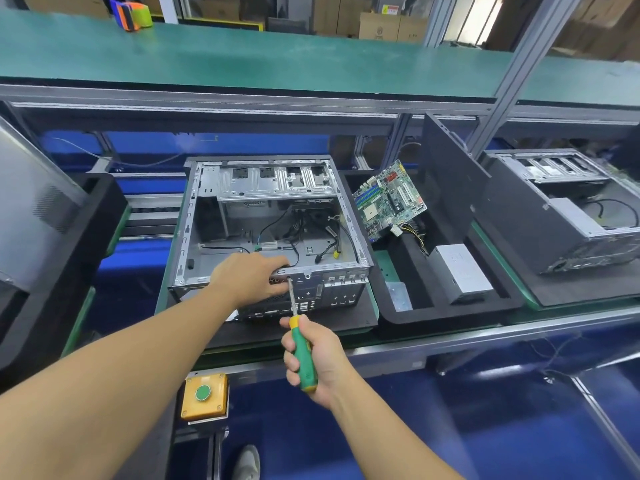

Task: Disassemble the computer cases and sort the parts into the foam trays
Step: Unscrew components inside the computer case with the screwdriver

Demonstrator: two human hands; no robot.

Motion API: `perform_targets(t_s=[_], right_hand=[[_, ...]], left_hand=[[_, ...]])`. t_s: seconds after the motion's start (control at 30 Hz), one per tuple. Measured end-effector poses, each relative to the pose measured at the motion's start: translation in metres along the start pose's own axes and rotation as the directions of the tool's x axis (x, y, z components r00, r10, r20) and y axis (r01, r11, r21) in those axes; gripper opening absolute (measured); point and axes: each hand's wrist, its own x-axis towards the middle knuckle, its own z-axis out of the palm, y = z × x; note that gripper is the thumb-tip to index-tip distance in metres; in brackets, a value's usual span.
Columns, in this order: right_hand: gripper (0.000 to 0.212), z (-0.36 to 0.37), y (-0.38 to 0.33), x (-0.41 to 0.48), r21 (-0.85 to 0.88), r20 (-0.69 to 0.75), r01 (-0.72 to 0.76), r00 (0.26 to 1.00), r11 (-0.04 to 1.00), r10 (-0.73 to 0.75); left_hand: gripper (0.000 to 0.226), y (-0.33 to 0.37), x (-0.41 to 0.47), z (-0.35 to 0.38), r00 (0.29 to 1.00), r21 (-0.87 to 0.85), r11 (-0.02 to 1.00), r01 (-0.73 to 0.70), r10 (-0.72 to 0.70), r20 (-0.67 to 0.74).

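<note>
Case (277, 188) lies open side up in the middle of the bench, with loose cables on its floor. Just to its right is a black foam tray (433, 318), and a second case (561, 209) sits at the far right. A dark panel (446, 188) stands upright between the tray and the second case. In the tray, a motherboard (389, 199) leans tilted at the far left and a power supply (462, 271) lies to the near right. The left hand (251, 275) grips the case's near rim, fingers curled over the edge. The right hand (318, 358) is wrapped round the handle of a green and yellow screwdriver (304, 355), whose tip meets the case's near wall just beside the left fingers. A yellow button box (204, 396) hangs below the bench.
</note>
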Motion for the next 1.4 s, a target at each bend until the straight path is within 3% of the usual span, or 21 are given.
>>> perform_targets(t_s=[0.1,0.2,0.23,0.3,0.37,0.47,0.53,0.63,0.7,0.8,0.9,0.97,1.03,1.1,1.17,1.23,1.3,1.4], right_hand=[[0.020,0.011,0.000,-0.001,-0.450,-0.214,0.101,0.952,0.887,-0.217],[0.016,0.022,0.004,0.003,-0.818,-0.280,0.001,0.873,0.575,-0.400],[0.016,0.023,0.007,0.006,-0.832,-0.259,-0.001,0.885,0.555,-0.387],[0.015,0.023,0.005,0.010,-0.664,-0.211,0.024,0.953,0.747,-0.218],[0.019,0.022,-0.010,0.009,-0.369,-0.110,-0.094,0.992,0.925,0.057],[0.038,0.007,-0.034,0.003,-0.216,0.092,-0.283,0.947,0.934,0.308],[0.040,-0.004,-0.041,0.000,-0.233,0.159,-0.262,0.940,0.937,0.303],[0.020,-0.013,-0.034,-0.003,-0.214,0.204,-0.150,0.960,0.965,0.194],[0.015,-0.013,-0.022,-0.002,-0.324,0.133,-0.069,0.984,0.943,0.118],[0.015,-0.013,-0.007,-0.002,-0.554,0.023,0.027,1.000,0.832,-0.017],[0.010,-0.014,-0.003,-0.004,-0.620,0.007,0.085,0.995,0.780,-0.103],[0.013,-0.015,-0.008,-0.006,-0.575,-0.021,0.052,0.997,0.817,-0.078],[0.016,-0.012,-0.018,-0.008,-0.434,-0.025,-0.068,0.998,0.898,0.063],[0.031,-0.010,-0.028,-0.013,-0.314,0.056,-0.192,0.974,0.930,0.220],[0.037,-0.011,-0.032,-0.015,-0.307,0.117,-0.207,0.960,0.929,0.253],[0.026,-0.013,-0.028,-0.016,-0.341,0.112,-0.130,0.978,0.931,0.177],[0.009,-0.013,-0.021,-0.015,-0.482,0.058,0.011,0.998,0.876,0.019],[0.016,-0.013,-0.008,-0.012,-0.639,-0.030,0.098,0.988,0.763,-0.152]], left_hand=[[0.040,0.000,0.000,0.000,1.000,0.002,1.000,0.012,-0.012,0.014],[0.038,0.000,0.000,0.000,1.000,-0.001,1.000,0.003,-0.003,0.006],[0.038,0.000,-0.001,0.000,1.000,-0.007,1.000,0.001,-0.001,0.003],[0.039,-0.001,-0.001,0.000,1.000,-0.023,1.000,-0.004,0.004,0.001],[0.040,-0.002,-0.001,0.000,1.000,-0.024,1.000,-0.017,0.017,-0.002],[0.042,-0.002,-0.001,0.000,0.999,-0.022,0.999,-0.034,0.034,-0.004],[0.042,-0.002,-0.001,-0.001,0.999,-0.020,0.999,-0.032,0.032,-0.004],[0.043,-0.002,-0.001,0.000,1.000,-0.012,1.000,-0.029,0.029,-0.003],[0.042,-0.002,-0.002,-0.001,1.000,-0.014,1.000,-0.017,0.017,-0.003],[0.041,-0.001,-0.002,-0.003,1.000,-0.023,1.000,-0.003,0.003,0.004],[0.041,0.000,-0.002,-0.003,1.000,-0.020,1.000,0.003,-0.003,0.018],[0.041,0.000,-0.002,-0.003,1.000,-0.015,1.000,0.008,-0.008,0.014],[0.041,0.000,-0.003,-0.004,1.000,0.001,1.000,0.003,-0.003,0.006],[0.041,0.000,-0.003,-0.004,1.000,0.011,1.000,-0.006,0.006,0.004],[0.042,0.000,-0.003,-0.003,1.000,-0.003,1.000,-0.016,0.016,0.004],[0.043,-0.001,-0.003,-0.002,1.000,-0.026,0.999,-0.023,0.023,0.000],[0.043,-0.001,-0.002,-0.001,0.999,-0.031,0.999,-0.033,0.032,-0.006],[0.042,-0.001,-0.002,-0.001,0.999,-0.030,0.999,-0.040,0.039,-0.012]])
